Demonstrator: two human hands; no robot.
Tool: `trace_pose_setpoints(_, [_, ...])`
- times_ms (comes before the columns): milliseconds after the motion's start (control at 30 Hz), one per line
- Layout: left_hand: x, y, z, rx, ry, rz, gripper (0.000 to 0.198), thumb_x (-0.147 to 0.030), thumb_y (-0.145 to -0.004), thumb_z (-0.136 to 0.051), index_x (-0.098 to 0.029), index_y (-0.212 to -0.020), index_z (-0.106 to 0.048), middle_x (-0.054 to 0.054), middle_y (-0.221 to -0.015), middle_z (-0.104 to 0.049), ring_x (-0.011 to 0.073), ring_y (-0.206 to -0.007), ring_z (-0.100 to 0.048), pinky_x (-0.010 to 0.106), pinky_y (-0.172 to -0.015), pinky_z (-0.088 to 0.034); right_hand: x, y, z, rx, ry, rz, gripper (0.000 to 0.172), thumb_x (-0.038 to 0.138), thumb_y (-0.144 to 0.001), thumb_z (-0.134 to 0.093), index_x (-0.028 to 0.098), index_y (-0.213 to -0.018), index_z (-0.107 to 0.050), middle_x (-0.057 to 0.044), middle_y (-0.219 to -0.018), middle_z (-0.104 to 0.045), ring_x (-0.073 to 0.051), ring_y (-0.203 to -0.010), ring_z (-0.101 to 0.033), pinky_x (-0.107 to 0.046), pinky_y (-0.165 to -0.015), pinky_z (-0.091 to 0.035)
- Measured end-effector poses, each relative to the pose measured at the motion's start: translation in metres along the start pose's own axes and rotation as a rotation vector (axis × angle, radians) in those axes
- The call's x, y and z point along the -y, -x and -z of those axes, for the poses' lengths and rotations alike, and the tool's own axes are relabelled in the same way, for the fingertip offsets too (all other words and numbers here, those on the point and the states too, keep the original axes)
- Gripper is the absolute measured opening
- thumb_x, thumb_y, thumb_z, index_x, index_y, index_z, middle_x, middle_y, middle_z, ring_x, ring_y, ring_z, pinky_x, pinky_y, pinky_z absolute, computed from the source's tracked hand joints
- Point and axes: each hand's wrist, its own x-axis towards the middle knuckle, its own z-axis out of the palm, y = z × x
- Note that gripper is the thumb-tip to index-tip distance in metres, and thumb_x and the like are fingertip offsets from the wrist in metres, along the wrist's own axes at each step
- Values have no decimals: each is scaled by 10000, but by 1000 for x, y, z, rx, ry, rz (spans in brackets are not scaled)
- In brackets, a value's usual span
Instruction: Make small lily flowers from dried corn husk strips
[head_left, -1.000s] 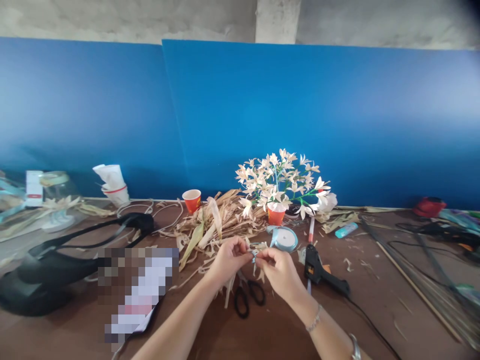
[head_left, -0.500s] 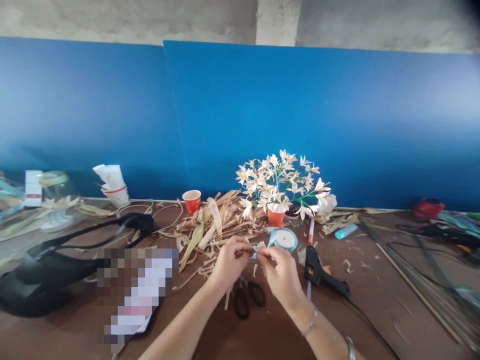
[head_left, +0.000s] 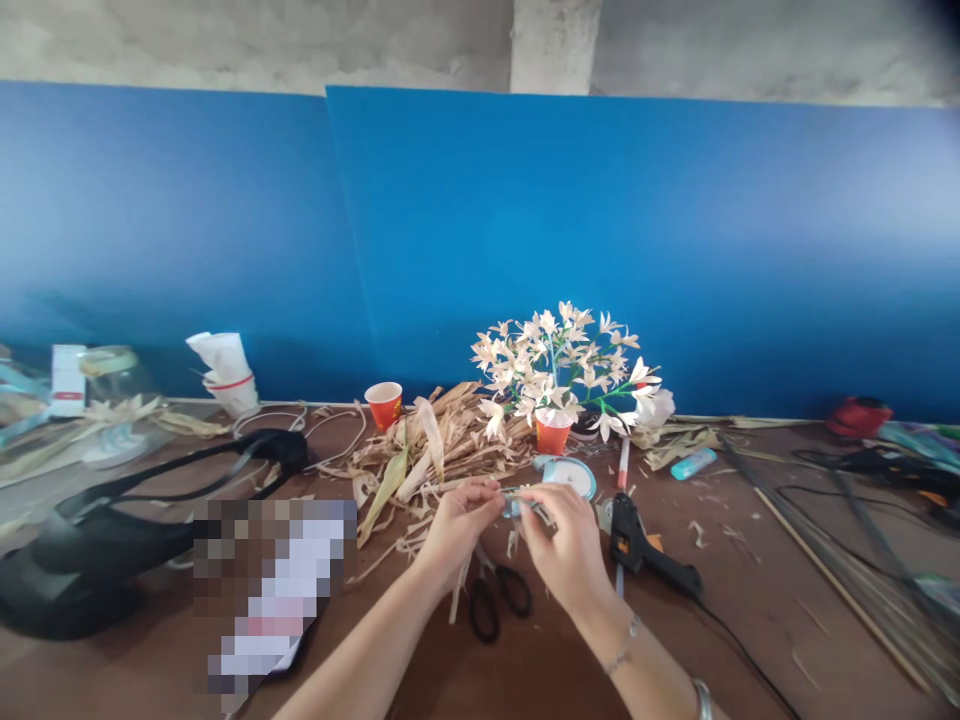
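In the head view, my left hand (head_left: 459, 525) pinches one side of a short piece of light blue ribbon (head_left: 513, 507). My right hand (head_left: 564, 535) has its fingers closed on the other side, with the thumb beneath. A thin strip, too small to name, runs along the ribbon between the fingertips. Just behind my right hand lies a spool of light blue ribbon (head_left: 574, 477). Below and between my wrists rest black-handled scissors (head_left: 496, 598), their blades partly hidden. Beyond the spool, an orange paper cup (head_left: 553, 436) holds a spray of cream husk flowers (head_left: 551, 365).
Dried corn husks (head_left: 442, 450) are heaped behind my left hand, beside another orange cup (head_left: 385, 405). A black glue gun (head_left: 637, 545) with its cord lies to the right. A black bag (head_left: 82, 560) and a pixelated phone-like item (head_left: 277, 600) occupy the left. A blue partition (head_left: 525, 200) stands behind.
My right fingers have shifted slightly and now lie more extended over the ribbon. A little more of the ribbon shows between the two hands. The things on the table have stayed put.
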Motion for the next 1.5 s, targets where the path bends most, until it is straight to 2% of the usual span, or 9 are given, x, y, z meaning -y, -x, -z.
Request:
trace_pose_setpoints(67, [-6, 1, 2, 71, -34, 20, 185, -308, -597, -679, -127, -588, -642, 48, -866, -575, 160, -813, -523, 249, -741, -390, -2, -2, 3, 36, -163, -89, 237, 158, -768, -469, 180, -966, -598, -81, -976, -619, -179, -808, -562, -306, -746, -432])
trace_pose_setpoints(167, [-10, 1, 6, 208, -162, 49, 211, -329, -655, -628, -127, -596, -608, 5, -644, -553, 118, -624, -499, 230, -619, -383, -5, -2, 3, 228, -408, -266, 324, 178, -766, -469, 180, -1078, -557, -73, -1001, -621, -136, -675, -573, -251, -606, -467])
trace_pose_setpoints(333, [-2, -2, 12, 282, -308, 43, 210, -328, -692, -579, -129, -624, -575, -19, -548, -513, 97, -529, -461, 214, -531, -353, -8, 0, 0, 380, -537, -378, 258, 223, -753, -510, 158, -983, -608, -55, -855, -659, -163, -715, -595, -255, -621, -477])
trace_pose_setpoints(500, [1, -2, 11, 290, -355, 33, 165, -286, -690, -560, -130, -636, -572, -28, -524, -512, 81, -480, -431, 196, -481, -328, -10, -3, 1, 374, -482, -376, 217, 257, -709, -582, 144, -881, -651, -52, -816, -666, -181, -749, -591, -265, -675, -465])
trace_pose_setpoints(700, [-3, 2, 4, 199, -418, -23, 157, -272, -683, -548, -124, -668, -597, 12, -606, -587, 108, -544, -496, 206, -519, -372, -16, -3, -4, 361, -546, -500, 212, 324, -724, -569, 138, -779, -655, -32, -686, -647, -147, -626, -576, -223, -557, -452])
trace_pose_setpoints(867, [2, 1, 5, 221, -410, -14, 165, -274, -686, -545, -121, -662, -602, 17, -599, -590, 113, -547, -505, 207, -519, -380, -14, -2, -4, 323, -559, -455, 268, 347, -729, -572, 148, -895, -639, -39, -717, -648, -145, -603, -570, -230, -534, -458])
trace_pose_setpoints(1133, [3, 3, 5, 282, -335, 88, 215, -307, -640, -619, -105, -705, -648, 14, -596, -601, 96, -519, -471, 201, -499, -356, -7, -7, -1, 290, -519, -386, 222, 334, -750, -553, 146, -695, -655, -11, -605, -606, -112, -534, -515, -199, -486, -420])
trace_pose_setpoints(1267, [-2, 4, 8, 382, -336, 128, 226, -308, -662, -592, -110, -728, -678, 5, -593, -599, 91, -522, -445, 207, -524, -347, -11, -7, 0, 287, -537, -386, 221, 338, -749, -558, 146, -694, -651, -6, -627, -615, -112, -552, -524, -200, -509, -423])
trace_pose_setpoints(1500, [-8, 3, 6, 279, -344, 125, 253, -356, -645, -600, -107, -626, -637, -10, -524, -549, 80, -487, -405, 200, -497, -316, -15, -5, -2, 347, -639, -515, 216, 327, -699, -615, 157, -823, -667, -21, -712, -645, -129, -607, -560, -227, -560, -463])
